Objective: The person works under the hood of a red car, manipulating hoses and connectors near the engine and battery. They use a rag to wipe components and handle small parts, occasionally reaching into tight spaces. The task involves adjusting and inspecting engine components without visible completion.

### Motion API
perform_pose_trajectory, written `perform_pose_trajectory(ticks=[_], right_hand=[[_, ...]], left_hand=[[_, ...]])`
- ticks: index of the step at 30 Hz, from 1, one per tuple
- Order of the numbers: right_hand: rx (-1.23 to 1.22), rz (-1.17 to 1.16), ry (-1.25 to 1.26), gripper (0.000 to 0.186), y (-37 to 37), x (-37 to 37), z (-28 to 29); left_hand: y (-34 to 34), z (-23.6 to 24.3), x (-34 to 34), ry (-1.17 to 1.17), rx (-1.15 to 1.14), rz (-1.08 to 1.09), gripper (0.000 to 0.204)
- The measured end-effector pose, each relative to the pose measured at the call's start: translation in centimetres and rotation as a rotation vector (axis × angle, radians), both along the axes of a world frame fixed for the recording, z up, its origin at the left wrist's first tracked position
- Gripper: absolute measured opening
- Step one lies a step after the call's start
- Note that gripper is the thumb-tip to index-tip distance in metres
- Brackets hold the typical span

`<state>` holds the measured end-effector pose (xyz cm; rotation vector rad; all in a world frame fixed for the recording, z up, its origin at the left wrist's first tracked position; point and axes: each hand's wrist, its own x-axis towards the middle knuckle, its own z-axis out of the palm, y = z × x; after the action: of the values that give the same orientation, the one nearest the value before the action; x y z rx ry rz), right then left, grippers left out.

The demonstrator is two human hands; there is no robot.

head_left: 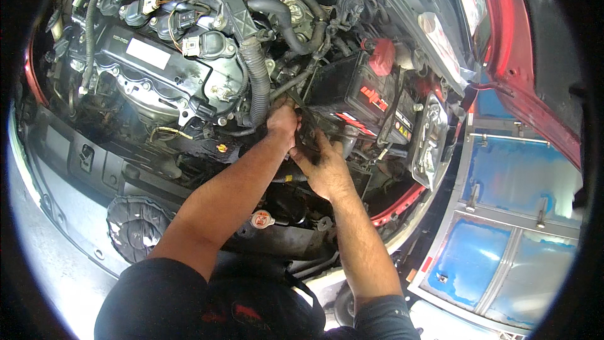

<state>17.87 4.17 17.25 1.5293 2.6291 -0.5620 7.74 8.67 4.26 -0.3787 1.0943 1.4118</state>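
My left hand [283, 118] reaches down into the engine bay, between the ribbed black hose [255, 82] and the car battery [349, 91]. Its fingers are curled closed, and what they grip is mostly hidden. Just right of it and nearer to me, my right hand [326, 167] has its thumb and fingers round the lower end of a dark, flat part [306, 131]. This part stands upright along the battery's left side; its exact kind cannot be made out. The two hands are close together, and both have dark grime on them.
The engine [157, 66] fills the left of the bay. Near my forearms are the radiator cap [262, 218] and a dark, round padded thing [135, 226]. A metal tray [431, 141] with small parts sits right of the battery. Blue-and-silver panels [522, 170] stand beyond the red fender.
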Motion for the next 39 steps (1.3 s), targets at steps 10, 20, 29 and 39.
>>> perform_pose_trajectory(ticks=[10, 20, 29, 39], right_hand=[[0.423, 0.296, -0.223, 0.018, 7.9, -4.4, 6.2], [0.56, 0.385, -0.768, 0.024, 11.4, -8.8, 7.0], [0.538, 0.429, -0.937, 0.109, 8.4, -8.6, 6.9], [0.398, 0.447, -1.133, 0.14, 9.0, -10.2, 8.2]], left_hand=[[0.5, 0.1, 0.2, -0.136, 0.163, 0.164, 0.024], [2.2, -2.4, -0.8, -0.414, 0.24, 0.181, 0.018], [2.7, 0.4, -1.2, -0.477, 0.252, 0.214, 0.015], [2.2, 0.6, -0.8, -0.413, 0.409, 0.349, 0.027]])
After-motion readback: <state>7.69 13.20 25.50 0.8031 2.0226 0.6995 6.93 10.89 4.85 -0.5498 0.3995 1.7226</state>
